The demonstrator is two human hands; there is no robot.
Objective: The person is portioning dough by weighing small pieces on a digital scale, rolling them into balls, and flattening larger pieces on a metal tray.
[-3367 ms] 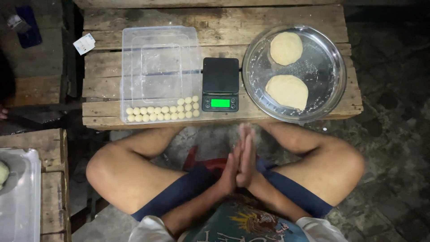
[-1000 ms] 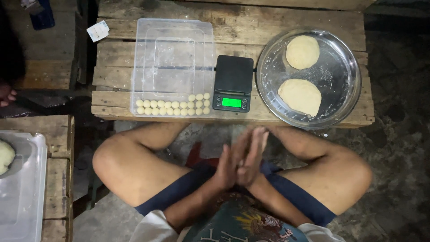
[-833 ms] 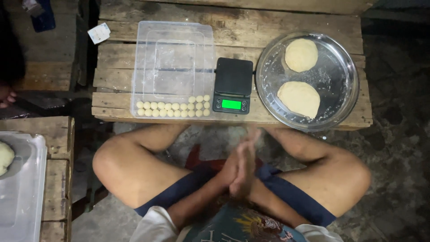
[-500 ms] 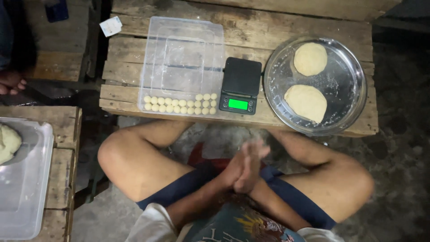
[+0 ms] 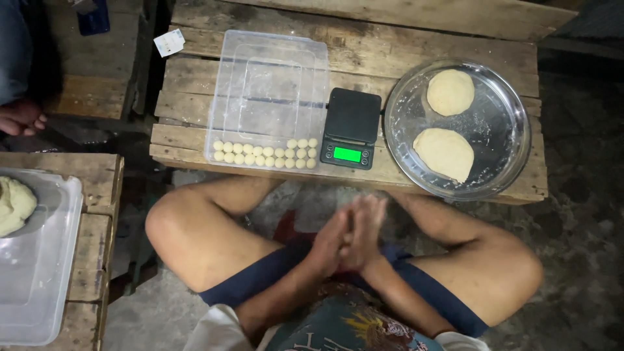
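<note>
Wooden pallet table (image 5: 455,26) bears scale (image 5: 351,128), tray (image 5: 500,156).

Left hand (image 5: 328,242) and right hand (image 5: 364,233) pressed palm to palm, blurred, fingers pointing away from the body, held above the lap between crossed legs, just before the wooden table's near edge (image 5: 273,174)

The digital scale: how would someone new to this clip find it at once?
On the low wooden pallet table before the seated person, look between the clear plastic tray of small dough balls and the round metal plate. The scale is the small black square with a glowing green display.
</note>
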